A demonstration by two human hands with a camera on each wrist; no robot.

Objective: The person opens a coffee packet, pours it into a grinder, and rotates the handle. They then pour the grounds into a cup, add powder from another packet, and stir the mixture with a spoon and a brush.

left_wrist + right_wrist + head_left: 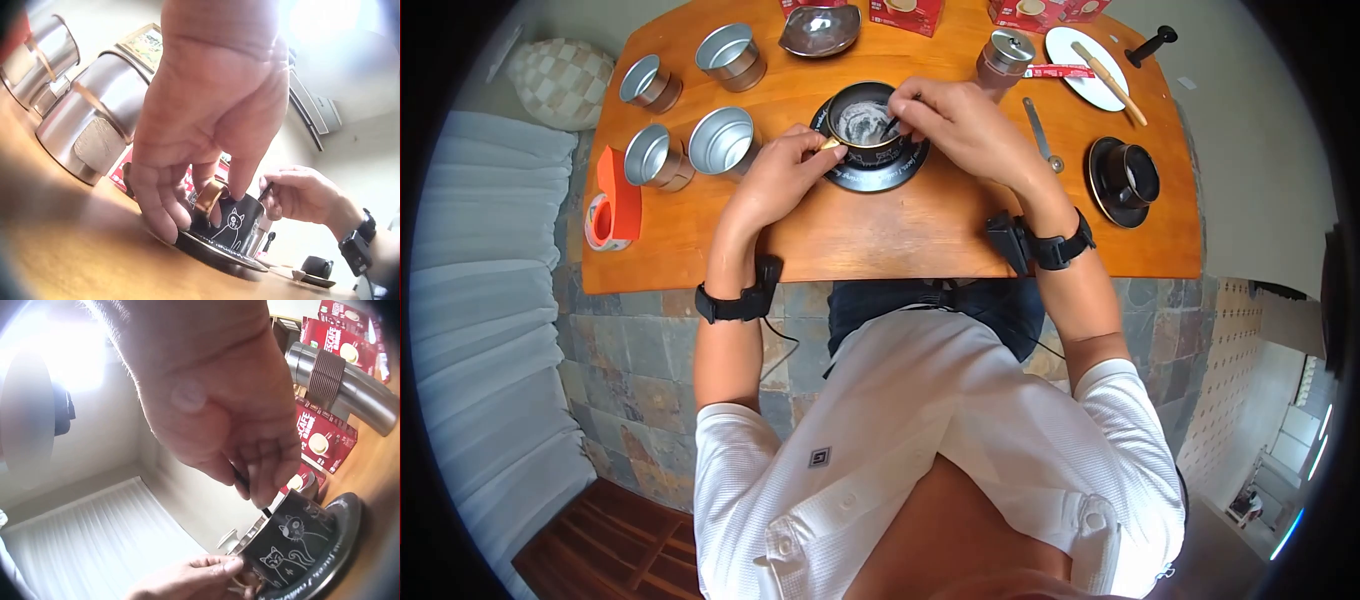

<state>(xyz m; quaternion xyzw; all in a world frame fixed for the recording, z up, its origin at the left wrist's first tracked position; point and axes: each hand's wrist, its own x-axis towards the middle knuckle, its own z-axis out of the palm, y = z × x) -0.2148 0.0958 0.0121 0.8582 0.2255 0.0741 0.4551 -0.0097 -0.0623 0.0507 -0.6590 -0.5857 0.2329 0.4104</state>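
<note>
A black cup with white cat drawings (235, 220) stands on a black saucer (874, 180) near the table's middle. White foam or powder (862, 122) shows inside it. My left hand (783, 178) pinches the cup's gold handle (211, 195) between thumb and fingers. From the right, my right hand (968, 130) pinches a thin dark utensil (240, 480) that dips into the cup; its lower end is hidden inside.
Several metal cups (726, 140) and an orange tape dispenser (622, 200) stand left. Behind are a metal bowl (820, 32) and red boxes (325, 434). On the right are a lidded canister (1006, 58), a white plate (1068, 48) and another black cup (1132, 174).
</note>
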